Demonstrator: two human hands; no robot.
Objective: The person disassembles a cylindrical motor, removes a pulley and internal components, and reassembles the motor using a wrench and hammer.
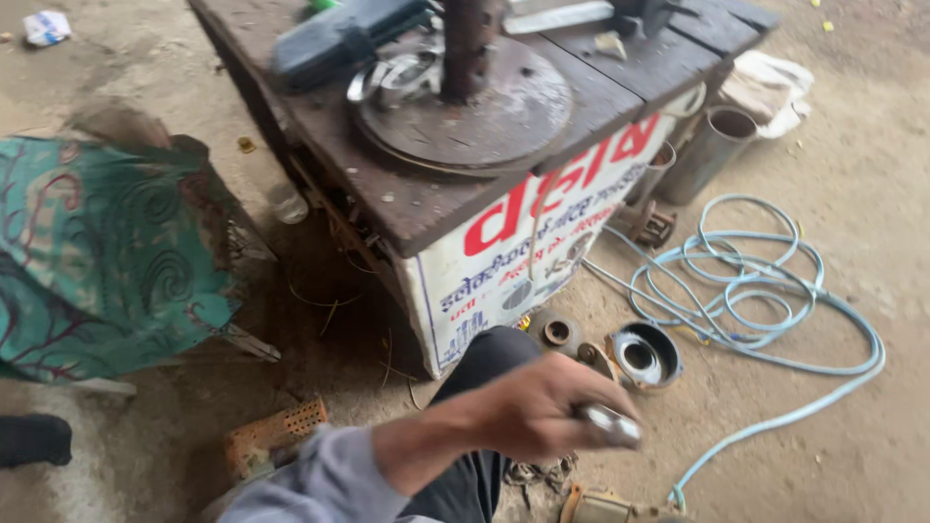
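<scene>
Metal rod-like piece [612, 423] sits clamped in your fist [538, 412], fingers curled tight round it; which hand it is I can't tell, blurred. Risk: it slips & drops among parts below, since the motor housing [643, 355] & blue hose [765, 291] crowd the floor beside the wooden bench [620, 73].

- Dirt floor [872, 126]: a coiled light-blue hose [765, 291] at right, a round metal housing [643, 355] near it.
- Dark wooden bench top [426, 208], far: a round rusty plate [484, 111].
</scene>
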